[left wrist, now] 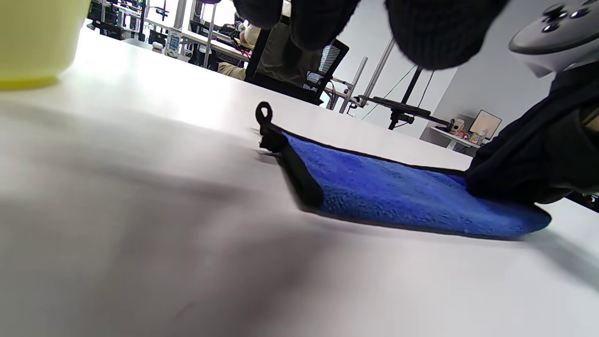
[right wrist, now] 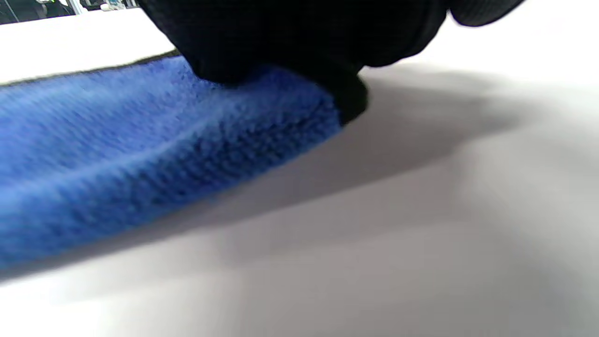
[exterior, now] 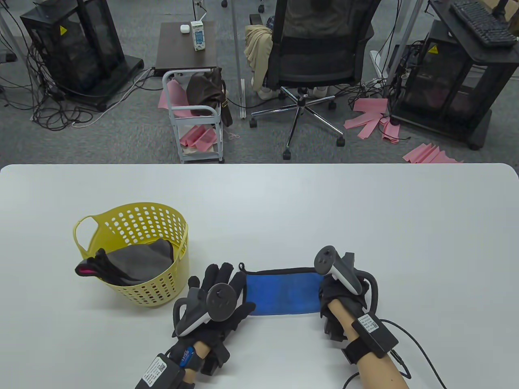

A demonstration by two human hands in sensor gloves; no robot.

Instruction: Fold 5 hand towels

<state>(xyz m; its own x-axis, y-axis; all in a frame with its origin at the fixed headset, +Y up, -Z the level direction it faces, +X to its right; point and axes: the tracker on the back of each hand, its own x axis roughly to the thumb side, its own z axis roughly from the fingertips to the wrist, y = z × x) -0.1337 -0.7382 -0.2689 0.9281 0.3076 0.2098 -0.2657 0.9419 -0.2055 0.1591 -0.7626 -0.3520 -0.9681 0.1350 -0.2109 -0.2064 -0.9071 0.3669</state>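
Both gloved hands come in at the near table edge, tracker on the back of each. Left hand [exterior: 221, 293] lies at the left end of the blue towel [exterior: 284, 292], fingers straight and spread; in the table view they overlap that end, while the left wrist view shows the fingertips [left wrist: 435, 32] above the table with a gap below, so contact not certain. Right hand [exterior: 340, 302] sits on the towel's right end, fingers bent down onto the cloth; right wrist view shows the glove pressing on the blue pile [right wrist: 154, 140] at its edge, but whether it pinches or only presses, cannot tell. Towel lies flat on the white table [exterior: 365, 227] between the hands, folded into a long strip with black trim, a small black hanging loop [left wrist: 264, 112] at its far left corner.

Left of the towel, just beside the left hand: yellow perforated basket [exterior: 162, 283] holding more towels, a grey one [exterior: 142, 259] on top, dark ones with a bit of pink hanging over the near rim.

Beyond the table: grey carpet, small white cart [exterior: 194, 117], black office chair [exterior: 316, 56], pink cloths [exterior: 373, 121] on the floor, black racks [exterior: 77, 44] either side.
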